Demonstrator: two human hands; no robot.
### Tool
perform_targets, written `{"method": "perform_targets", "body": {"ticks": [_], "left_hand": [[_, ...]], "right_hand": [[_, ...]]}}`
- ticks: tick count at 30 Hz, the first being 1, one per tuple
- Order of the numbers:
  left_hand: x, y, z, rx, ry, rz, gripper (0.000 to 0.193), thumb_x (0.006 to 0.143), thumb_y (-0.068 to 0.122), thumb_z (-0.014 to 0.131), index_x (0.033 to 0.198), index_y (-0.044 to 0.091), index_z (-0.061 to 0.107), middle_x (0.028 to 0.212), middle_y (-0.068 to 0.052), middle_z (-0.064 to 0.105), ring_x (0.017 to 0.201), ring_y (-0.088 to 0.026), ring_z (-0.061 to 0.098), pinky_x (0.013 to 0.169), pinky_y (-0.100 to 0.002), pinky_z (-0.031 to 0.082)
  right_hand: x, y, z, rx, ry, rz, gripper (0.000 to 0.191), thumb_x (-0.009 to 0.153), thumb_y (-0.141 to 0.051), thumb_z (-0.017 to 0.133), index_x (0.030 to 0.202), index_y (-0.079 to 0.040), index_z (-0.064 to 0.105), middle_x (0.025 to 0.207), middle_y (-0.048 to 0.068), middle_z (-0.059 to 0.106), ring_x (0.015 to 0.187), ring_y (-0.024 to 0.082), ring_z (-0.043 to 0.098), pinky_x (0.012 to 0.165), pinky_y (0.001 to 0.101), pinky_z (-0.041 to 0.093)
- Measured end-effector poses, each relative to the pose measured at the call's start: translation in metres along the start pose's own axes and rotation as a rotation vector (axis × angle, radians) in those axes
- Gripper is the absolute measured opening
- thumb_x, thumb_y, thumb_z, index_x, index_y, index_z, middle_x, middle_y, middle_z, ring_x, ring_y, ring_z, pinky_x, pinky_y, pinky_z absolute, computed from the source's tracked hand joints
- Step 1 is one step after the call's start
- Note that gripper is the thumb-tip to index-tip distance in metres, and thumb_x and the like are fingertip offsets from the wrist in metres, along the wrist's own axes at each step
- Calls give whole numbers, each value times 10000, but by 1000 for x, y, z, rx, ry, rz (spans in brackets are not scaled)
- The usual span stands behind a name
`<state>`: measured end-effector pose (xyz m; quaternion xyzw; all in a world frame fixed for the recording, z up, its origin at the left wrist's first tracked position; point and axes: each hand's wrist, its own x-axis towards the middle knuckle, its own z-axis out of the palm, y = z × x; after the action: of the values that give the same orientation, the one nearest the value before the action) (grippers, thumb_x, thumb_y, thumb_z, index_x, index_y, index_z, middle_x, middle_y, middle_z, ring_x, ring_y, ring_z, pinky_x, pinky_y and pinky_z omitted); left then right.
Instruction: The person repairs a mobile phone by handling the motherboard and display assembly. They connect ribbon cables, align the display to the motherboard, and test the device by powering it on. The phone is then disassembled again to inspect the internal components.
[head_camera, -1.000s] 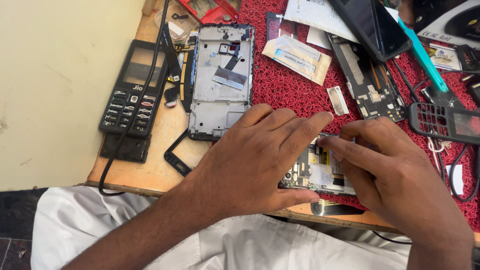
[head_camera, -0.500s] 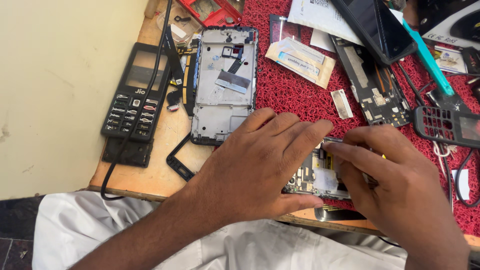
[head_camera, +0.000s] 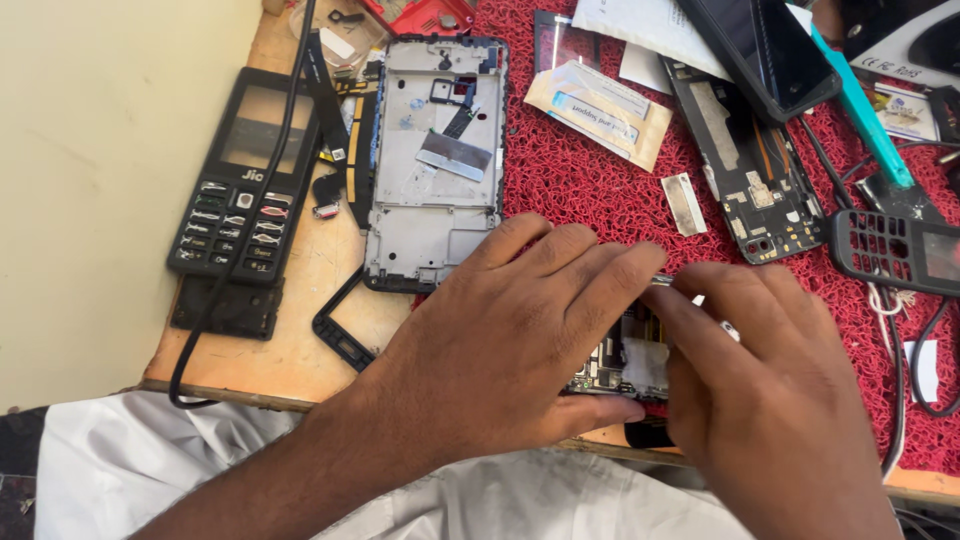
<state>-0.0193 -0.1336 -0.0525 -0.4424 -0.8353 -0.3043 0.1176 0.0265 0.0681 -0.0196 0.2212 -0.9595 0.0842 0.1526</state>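
Observation:
My left hand (head_camera: 500, 340) lies flat over an opened phone body with its circuit board (head_camera: 625, 362) showing, pressing it down near the bench's front edge. My right hand (head_camera: 765, 400) meets it from the right, its fingertips pinching a thin metal tool (head_camera: 728, 330) at the top edge of the board. Most of the board is hidden under both hands.
A bare grey phone frame (head_camera: 435, 170) lies behind my left hand. A black keypad phone (head_camera: 245, 190) with a cable across it sits at the left. On the red mat (head_camera: 590, 190) lie another stripped phone (head_camera: 745, 170), a keypad faceplate (head_camera: 890, 250), a teal tool (head_camera: 860, 110) and packets.
Both hands have stayed on the board; my right hand's fingers have shifted slightly left along its top edge. The view has moved a little.

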Motion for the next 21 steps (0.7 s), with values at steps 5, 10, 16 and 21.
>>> {"method": "perform_targets", "body": {"ticks": [5, 10, 16, 21], "left_hand": [[-1, 0, 0, -15, 21, 4, 955, 796, 590, 776, 1417, -63, 459, 1264, -153, 635, 1216, -284, 560, 1095, -443, 398], [1, 4, -3, 0, -28, -10, 961, 782, 599, 777, 1401, -67, 466, 1241, -160, 634, 1198, -292, 556, 1083, -449, 395], [1, 3, -5, -9, 6, 8, 918, 768, 566, 791, 1374, -53, 487, 1253, -153, 635, 1221, -299, 552, 1088, -446, 394], [0, 2, -3, -19, 13, 9, 880, 784, 559, 787, 1353, -52, 507, 1256, -145, 634, 1227, -292, 551, 1092, -447, 392]], "right_hand": [[3, -5, 0, 30, -14, 40, 396, 708, 48, 682, 1102, 37, 718, 1130, 141, 667, 1023, 343, 621, 916, 456, 497], [4, -4, 1, 36, 29, 0, 405, 705, 69, 660, 1106, 52, 710, 1140, 165, 666, 1043, 356, 615, 933, 454, 498], [-3, -5, 2, 83, 24, 70, 389, 747, 70, 670, 1129, 14, 722, 1145, 138, 675, 1052, 342, 621, 942, 456, 494], [-5, -3, 1, 83, 15, 77, 389, 755, 61, 669, 1132, -16, 728, 1143, 129, 672, 1050, 335, 624, 929, 460, 489]]}}
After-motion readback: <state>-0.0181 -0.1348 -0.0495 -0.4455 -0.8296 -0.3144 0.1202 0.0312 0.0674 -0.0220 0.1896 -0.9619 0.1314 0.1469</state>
